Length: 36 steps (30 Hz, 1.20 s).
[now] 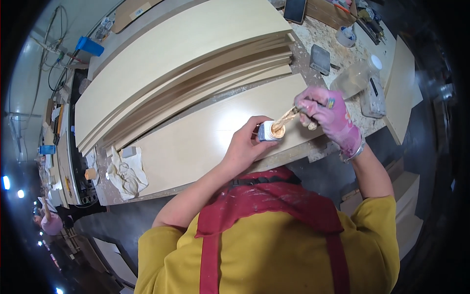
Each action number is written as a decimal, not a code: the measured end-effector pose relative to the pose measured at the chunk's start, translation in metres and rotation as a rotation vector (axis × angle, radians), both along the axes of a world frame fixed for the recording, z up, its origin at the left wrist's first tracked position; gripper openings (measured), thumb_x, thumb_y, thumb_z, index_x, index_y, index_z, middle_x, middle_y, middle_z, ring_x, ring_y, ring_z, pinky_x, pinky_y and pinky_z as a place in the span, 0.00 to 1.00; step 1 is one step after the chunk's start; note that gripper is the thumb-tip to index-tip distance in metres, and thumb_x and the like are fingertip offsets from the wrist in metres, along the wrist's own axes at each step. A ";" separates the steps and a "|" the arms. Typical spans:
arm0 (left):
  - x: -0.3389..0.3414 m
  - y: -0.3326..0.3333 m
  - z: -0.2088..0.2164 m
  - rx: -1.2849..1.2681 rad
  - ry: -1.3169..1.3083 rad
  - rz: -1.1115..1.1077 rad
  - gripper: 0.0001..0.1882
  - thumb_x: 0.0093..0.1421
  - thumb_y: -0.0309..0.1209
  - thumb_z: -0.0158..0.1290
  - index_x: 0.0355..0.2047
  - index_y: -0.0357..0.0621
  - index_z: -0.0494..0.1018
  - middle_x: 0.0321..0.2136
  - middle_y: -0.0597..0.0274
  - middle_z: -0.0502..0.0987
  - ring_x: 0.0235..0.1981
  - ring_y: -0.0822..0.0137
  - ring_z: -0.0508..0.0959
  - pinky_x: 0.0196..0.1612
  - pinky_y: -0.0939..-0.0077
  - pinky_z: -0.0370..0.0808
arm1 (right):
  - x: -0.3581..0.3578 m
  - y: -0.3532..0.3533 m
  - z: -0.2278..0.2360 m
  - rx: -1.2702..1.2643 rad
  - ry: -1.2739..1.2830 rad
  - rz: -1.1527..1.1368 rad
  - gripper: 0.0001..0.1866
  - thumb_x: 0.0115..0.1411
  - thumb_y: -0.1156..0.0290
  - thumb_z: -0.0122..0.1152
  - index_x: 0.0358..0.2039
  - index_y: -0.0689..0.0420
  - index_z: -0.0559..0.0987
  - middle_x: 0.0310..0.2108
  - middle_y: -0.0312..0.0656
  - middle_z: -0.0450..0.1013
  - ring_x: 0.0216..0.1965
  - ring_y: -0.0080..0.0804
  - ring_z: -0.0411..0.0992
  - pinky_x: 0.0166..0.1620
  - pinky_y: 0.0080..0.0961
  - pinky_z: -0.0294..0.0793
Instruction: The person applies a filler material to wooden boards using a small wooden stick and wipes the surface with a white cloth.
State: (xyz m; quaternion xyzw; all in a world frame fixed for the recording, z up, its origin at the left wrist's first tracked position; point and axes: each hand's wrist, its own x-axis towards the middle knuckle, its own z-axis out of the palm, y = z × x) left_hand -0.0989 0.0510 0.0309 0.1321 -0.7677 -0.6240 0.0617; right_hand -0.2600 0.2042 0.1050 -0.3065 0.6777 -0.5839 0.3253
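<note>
My bare left hand (pixel 243 149) grips a small jar (pixel 265 131), white with a blue label, its mouth tipped toward my right. Tan paste fills the jar's opening. A thin paste-coated stick or spatula (pixel 288 116) reaches into that opening, its other end pinched in my right hand (pixel 329 115). That hand wears a stained pink glove, and its fingers are closed. Both hands are over the near edge of a long pale board (pixel 196 139) lying flat on the workbench. The exact shape of the tool's gripped end is hidden by the fingers.
A stack of long pale boards (pixel 186 39) lies beyond. On the right are a clear bottle (pixel 351 81), a smeared tub (pixel 373 102), a grey block (pixel 320 60) and a phone (pixel 295 11). A crumpled cloth (pixel 125 176) lies left. Another person (pixel 51 223) is far left.
</note>
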 end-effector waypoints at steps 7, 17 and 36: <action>-0.023 0.002 -0.019 -0.037 0.099 -0.064 0.25 0.49 0.31 0.62 0.46 0.42 0.65 0.39 0.53 0.73 0.40 0.60 0.76 0.43 0.68 0.73 | -0.009 0.010 -0.005 0.252 0.137 0.149 0.11 0.60 0.67 0.53 0.32 0.64 0.75 0.21 0.35 0.69 0.21 0.19 0.68 0.25 0.18 0.65; -0.030 -0.007 -0.030 -0.107 0.150 -0.041 0.24 0.48 0.32 0.61 0.45 0.43 0.66 0.39 0.52 0.72 0.42 0.51 0.73 0.44 0.64 0.70 | -0.032 0.015 -0.027 0.222 0.281 0.106 0.13 0.61 0.65 0.55 0.35 0.64 0.76 0.26 0.37 0.70 0.24 0.21 0.69 0.27 0.17 0.67; -0.039 0.002 -0.013 -0.099 -0.154 -0.004 0.24 0.50 0.26 0.62 0.47 0.42 0.67 0.36 0.62 0.75 0.35 0.72 0.75 0.37 0.77 0.72 | -0.014 0.022 -0.030 0.171 -0.323 -0.248 0.13 0.61 0.68 0.54 0.39 0.64 0.78 0.20 0.39 0.74 0.15 0.17 0.66 0.20 0.12 0.64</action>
